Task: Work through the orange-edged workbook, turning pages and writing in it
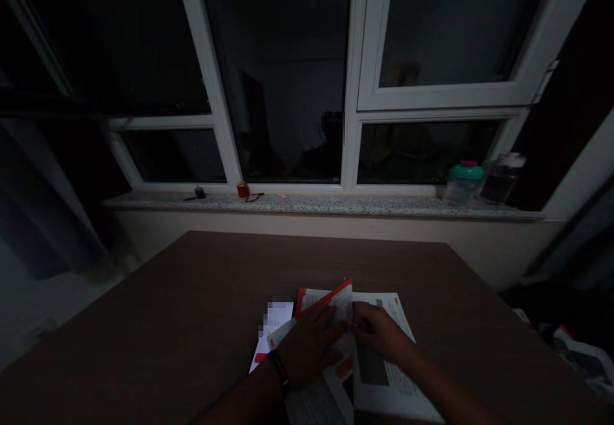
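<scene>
Red-edged leaflet (330,298) sitting half-folded on top of the pile, left hand (307,348) pressed flat on it to keep the sheets down, right hand (377,332) pinching its edge near the fold; open printed sheet (391,374) underneath, on a dark wood table (119,342).

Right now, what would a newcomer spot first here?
The two hands at lower centre catch the eye first: the left hand, with a dark wristband, lies on a red-edged leaflet, and the right hand meets it at the leaflet's edge. They are on a brown table. Above, a dark window fills the top of the view, with a teal-lidded jar on its sill at far right.
</scene>
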`<state>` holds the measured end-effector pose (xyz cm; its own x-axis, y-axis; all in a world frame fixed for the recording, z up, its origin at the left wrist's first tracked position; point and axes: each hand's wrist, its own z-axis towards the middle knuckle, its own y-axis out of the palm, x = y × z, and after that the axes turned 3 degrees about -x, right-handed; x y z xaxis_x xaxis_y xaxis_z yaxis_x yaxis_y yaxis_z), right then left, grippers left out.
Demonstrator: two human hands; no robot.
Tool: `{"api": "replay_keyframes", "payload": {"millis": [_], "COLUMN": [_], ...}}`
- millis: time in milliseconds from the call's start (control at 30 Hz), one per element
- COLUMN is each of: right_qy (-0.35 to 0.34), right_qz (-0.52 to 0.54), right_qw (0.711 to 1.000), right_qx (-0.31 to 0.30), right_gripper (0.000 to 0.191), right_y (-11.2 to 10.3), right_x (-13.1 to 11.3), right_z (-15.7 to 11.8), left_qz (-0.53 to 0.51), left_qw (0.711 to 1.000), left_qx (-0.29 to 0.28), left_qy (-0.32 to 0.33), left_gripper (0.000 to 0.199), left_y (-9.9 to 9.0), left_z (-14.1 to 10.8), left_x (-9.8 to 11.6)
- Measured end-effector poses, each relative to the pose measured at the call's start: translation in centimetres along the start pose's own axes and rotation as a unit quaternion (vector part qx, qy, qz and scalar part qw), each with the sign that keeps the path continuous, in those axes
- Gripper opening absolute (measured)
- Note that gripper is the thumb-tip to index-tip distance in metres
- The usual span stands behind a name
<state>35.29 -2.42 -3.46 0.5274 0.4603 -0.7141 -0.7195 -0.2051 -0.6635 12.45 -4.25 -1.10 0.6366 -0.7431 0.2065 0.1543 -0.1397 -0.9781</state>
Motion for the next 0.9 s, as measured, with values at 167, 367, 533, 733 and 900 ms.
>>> {"api": "replay_keyframes", "payload": {"millis": [167,367,533,733,900], "right_qy": [0.004,-0.031,-0.009,0.012,0.004], "right_qz": [0.019,0.041,-0.004,-0.011,0.008], "right_qw": [1.0,0.995,1.0,0.999,1.0], "right_qx": [-0.017,-0.082,-0.009,0.039,0.0], "right_gripper": [0.014,0.015,0.011,0.012,0.013], "right_y": [0.0,-0.1,-0.2,-0.4,-0.3], "right_x": [0.0,-1.2,-0.5,0.7,0.3], "right_z": [-0.1,-1.2,-0.4,1.0,0.3], "left_qz": [0.001,-0.011,-0.011,-0.02,-0.014], "left_qw": [1.0,1.0,1.0,0.999,1.0], "left_qx": [0.011,0.011,0.029,0.02,0.008], "left_qy": [0.001,0.003,-0.002,-0.014,-0.016], "left_gripper": [0.053,0.055,0.053,0.052,0.052], "left_y": [0.0,0.3,0.2,-0.6,-0.2], "left_z": [-0.1,-0.1,-0.2,0.0,0.0], "left_x": [0.1,-0.1,0.2,0.5,0.1]}}
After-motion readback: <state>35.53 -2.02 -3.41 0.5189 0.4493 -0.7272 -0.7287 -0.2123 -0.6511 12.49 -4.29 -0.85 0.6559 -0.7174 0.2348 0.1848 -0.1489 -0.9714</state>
